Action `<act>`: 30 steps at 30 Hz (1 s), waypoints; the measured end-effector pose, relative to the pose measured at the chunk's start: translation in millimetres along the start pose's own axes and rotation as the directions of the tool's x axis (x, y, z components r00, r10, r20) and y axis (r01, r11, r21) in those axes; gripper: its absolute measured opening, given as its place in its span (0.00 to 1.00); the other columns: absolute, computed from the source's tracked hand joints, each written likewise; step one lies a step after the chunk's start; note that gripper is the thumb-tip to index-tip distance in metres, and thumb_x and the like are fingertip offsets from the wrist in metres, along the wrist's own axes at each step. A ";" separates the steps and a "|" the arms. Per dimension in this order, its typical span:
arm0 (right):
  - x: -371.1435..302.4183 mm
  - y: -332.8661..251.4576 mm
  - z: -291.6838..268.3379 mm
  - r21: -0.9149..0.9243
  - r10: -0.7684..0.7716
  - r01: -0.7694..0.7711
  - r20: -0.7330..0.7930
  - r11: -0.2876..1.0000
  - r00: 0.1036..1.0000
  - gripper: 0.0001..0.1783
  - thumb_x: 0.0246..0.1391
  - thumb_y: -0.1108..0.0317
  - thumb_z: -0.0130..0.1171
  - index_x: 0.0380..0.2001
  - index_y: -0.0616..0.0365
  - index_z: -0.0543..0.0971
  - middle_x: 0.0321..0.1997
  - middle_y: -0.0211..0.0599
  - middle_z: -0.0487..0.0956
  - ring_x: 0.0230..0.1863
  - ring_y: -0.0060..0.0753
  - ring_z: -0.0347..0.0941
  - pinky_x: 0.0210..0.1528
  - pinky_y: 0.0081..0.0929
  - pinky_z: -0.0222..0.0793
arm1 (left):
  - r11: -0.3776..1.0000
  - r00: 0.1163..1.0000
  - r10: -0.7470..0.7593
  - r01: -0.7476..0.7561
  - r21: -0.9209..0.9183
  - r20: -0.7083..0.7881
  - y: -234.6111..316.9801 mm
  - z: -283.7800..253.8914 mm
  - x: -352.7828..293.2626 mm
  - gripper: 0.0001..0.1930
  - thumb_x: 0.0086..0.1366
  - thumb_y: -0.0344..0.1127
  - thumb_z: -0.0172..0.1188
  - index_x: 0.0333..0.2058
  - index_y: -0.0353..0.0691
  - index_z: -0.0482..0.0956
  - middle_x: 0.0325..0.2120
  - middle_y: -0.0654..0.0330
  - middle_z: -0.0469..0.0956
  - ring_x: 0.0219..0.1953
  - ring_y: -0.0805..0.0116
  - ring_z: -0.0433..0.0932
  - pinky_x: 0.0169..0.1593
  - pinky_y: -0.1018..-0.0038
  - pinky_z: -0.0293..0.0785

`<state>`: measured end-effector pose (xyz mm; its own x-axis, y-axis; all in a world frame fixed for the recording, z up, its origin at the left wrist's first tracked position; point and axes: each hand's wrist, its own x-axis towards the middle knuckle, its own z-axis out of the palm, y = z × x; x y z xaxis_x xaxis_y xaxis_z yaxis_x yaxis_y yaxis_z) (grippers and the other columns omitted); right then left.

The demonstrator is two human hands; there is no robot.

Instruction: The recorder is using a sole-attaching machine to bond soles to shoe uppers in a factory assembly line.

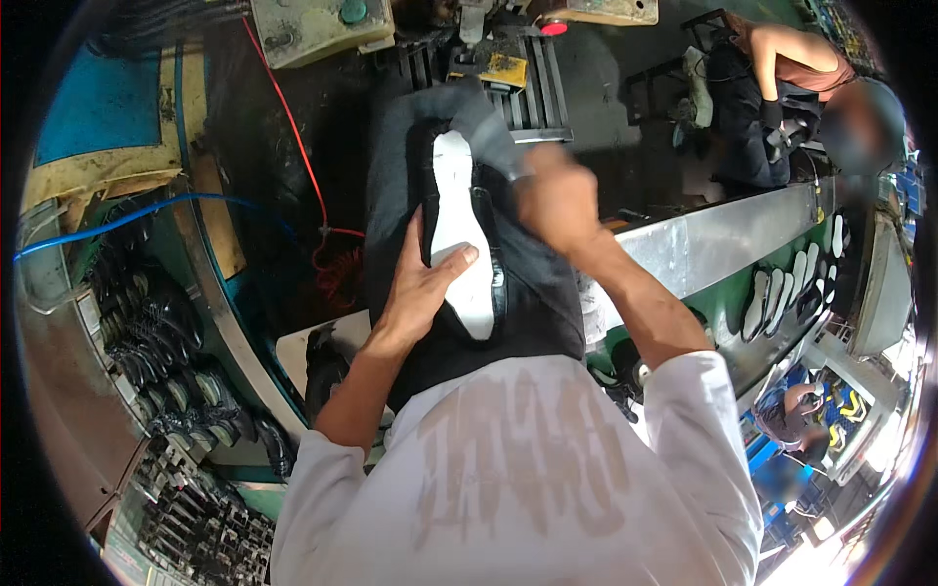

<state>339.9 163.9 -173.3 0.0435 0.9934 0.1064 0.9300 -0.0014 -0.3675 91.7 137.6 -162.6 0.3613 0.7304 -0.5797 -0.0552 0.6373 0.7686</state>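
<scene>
A black shoe (495, 249) rests upside down across my lap, its long white sole (457, 220) facing up. My left hand (426, 283) grips it from the left side, with the thumb lying on the sole and the fingers hidden under the edge. To the right of the shoe's far end, my right hand (562, 200) is raised and closed. Motion smears its fingers, and a faint grey streak by them hides what they hold, if anything.
Black shoes (161, 322) crowd a rack at left. White-soled shoes (782, 288) line the green conveyor at right, behind a metal ledge (713, 239). A red hose (293, 122) and a blue hose (127, 230) run at left. Machinery (322, 29) stands ahead; a co-worker (796, 68) sits far right.
</scene>
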 end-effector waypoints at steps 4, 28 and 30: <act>22.1 2.3 -35.3 0.022 -0.016 0.012 0.226 1.000 0.974 0.11 0.52 0.72 0.68 0.38 0.62 0.80 0.36 0.55 0.85 0.38 0.68 0.81 0.40 0.55 0.79 | 0.987 0.997 0.072 -0.067 0.148 -0.034 -8.9 0.6 7.8 0.49 0.68 0.37 0.76 0.78 0.34 0.54 0.67 0.51 0.71 0.65 0.62 0.74 0.69 0.66 0.72; 60.6 10.1 -2.2 0.025 -0.373 0.375 0.181 0.927 0.910 0.15 0.56 0.71 0.66 0.46 0.60 0.76 0.38 0.50 0.84 0.38 0.62 0.84 0.38 0.54 0.81 | 0.906 0.978 0.160 -0.091 0.413 -0.137 -5.0 38.3 -2.2 0.60 0.65 0.44 0.76 0.81 0.40 0.40 0.58 0.30 0.80 0.59 0.35 0.83 0.63 0.54 0.78; 58.5 10.8 -6.0 -0.143 -0.165 0.252 0.445 0.957 0.880 0.15 0.53 0.71 0.66 0.44 0.60 0.76 0.38 0.50 0.85 0.38 0.62 0.84 0.38 0.55 0.81 | 0.911 0.979 0.145 -0.075 0.404 -0.144 -15.8 26.7 8.2 0.60 0.65 0.46 0.76 0.81 0.39 0.39 0.58 0.30 0.80 0.60 0.34 0.82 0.63 0.54 0.77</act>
<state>354.6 221.3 -165.5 -0.2773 0.9259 -0.2563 0.9534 0.2321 -0.1929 120.3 127.0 -172.3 0.2116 0.8427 -0.4950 0.2989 0.4265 0.8537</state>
